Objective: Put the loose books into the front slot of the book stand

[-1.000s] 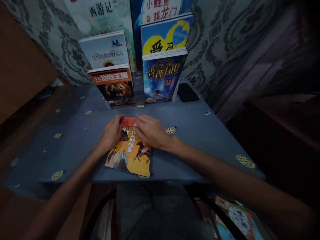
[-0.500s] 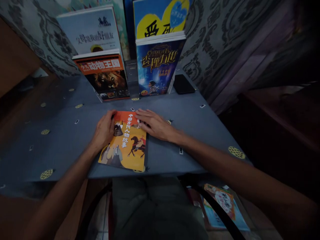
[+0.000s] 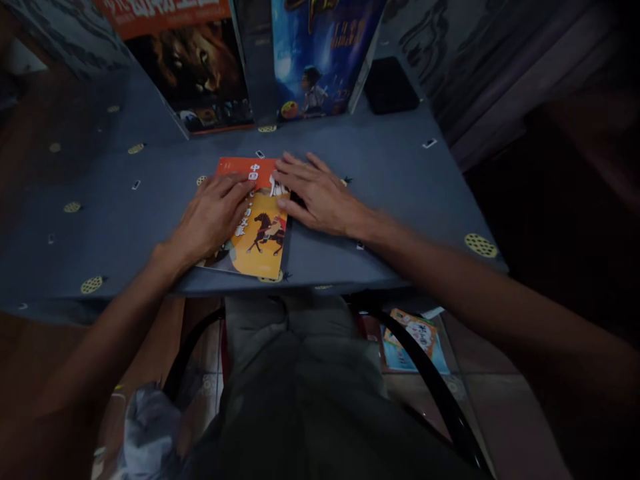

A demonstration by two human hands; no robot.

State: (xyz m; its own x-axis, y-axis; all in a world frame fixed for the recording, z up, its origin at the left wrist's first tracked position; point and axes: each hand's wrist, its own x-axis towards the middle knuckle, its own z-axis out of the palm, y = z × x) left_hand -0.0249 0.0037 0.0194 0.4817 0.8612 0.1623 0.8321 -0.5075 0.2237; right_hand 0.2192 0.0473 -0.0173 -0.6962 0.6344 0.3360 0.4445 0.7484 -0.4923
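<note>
An orange-and-yellow book [image 3: 267, 250] with white Chinese lettering and a horse rider on its cover lies closed near the front edge of the table. My left hand [image 3: 215, 210] rests flat over the book's left side, fingers stretched across part of the title. Fingertips of my right hand [image 3: 320, 197] touch the upper right part of the cover, while its palm lies beyond the book's right edge. Both hands are open, and neither grips the book. The lower left of the cover is partly hidden by my left hand.
Behind stand a lion-cover book [image 3: 200, 73] and a blue book [image 3: 320, 67], both upright. A dark flat object [image 3: 391, 85] lies right of them on the blue tablecloth [image 3: 150, 220]. Chair arms [image 3: 435, 387] flank my lap. More books [image 3: 417, 340] lie on the floor.
The view has tilted downward, so everything sits higher in the picture. My left hand has moved from the book's left edge onto its cover. My right hand stays at the upper right.
</note>
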